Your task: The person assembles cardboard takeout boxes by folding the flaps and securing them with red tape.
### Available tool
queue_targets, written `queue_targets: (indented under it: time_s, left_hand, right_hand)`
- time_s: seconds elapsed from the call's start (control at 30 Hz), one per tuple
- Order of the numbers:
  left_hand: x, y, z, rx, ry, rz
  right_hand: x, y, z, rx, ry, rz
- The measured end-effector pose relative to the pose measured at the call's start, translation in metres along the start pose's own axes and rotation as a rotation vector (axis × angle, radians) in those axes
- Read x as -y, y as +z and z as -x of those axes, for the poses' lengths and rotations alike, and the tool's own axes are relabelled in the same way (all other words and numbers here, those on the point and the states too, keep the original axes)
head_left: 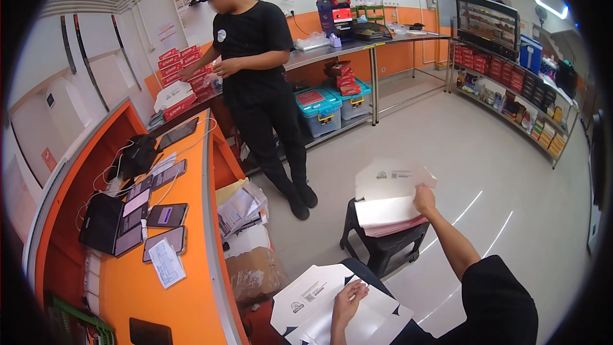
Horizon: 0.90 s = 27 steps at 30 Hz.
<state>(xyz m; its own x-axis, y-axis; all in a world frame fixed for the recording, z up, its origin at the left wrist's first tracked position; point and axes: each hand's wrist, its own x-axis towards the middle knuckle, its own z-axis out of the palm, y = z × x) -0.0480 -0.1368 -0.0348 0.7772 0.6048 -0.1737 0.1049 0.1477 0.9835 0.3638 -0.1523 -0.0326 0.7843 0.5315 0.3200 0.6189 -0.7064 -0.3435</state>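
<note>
My right hand (424, 199) is closed on the edge of a white flat cardboard box blank (391, 180), which is lifted and slightly blurred above a stack of similar blanks (389, 212). That stack lies on a black plastic stool (383, 243). Across my lap rests another unfolded white box blank (377, 316), with dark print and dark notches at its fold corners. Over its middle is my left hand (348, 300), its fingers curled together; whether anything is pinched in them is hidden.
To the left, an orange counter (198, 243) carries several phones and tablets (167, 216) and a paper slip (167, 262). A person in black (258, 57) stands beside stacked red boxes (171, 67). Clear bins (319, 110) sit under a steel table (306, 56). Shelving (511, 92) lines the right wall.
</note>
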Motion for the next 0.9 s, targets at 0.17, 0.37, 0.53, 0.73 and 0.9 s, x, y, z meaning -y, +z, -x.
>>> queue_targets:
  time_s: [0.17,0.37,0.53,0.73,0.9]
  left_hand:
    - [0.018,-0.006,0.000,-0.065,-0.059,0.279]
    - [0.014,-0.001,-0.002,-0.045,-0.082,0.295]
    - [0.029,-0.006,-0.003,-0.038,-0.005,0.300]
    - [0.028,-0.004,0.000,-0.068,-0.056,0.451]
    - [-0.074,0.009,0.040,-0.123,0.020,0.388]
  right_hand:
    - [0.008,0.005,0.026,-0.052,0.056,0.155]
    - [-0.033,0.024,0.021,0.264,0.293,-0.034]
    - [-0.008,0.005,0.042,0.034,0.256,0.013]
    - [0.060,-0.065,0.211,0.401,-0.158,-0.821]
    - [0.096,-0.097,0.304,0.458,-0.416,-0.430]
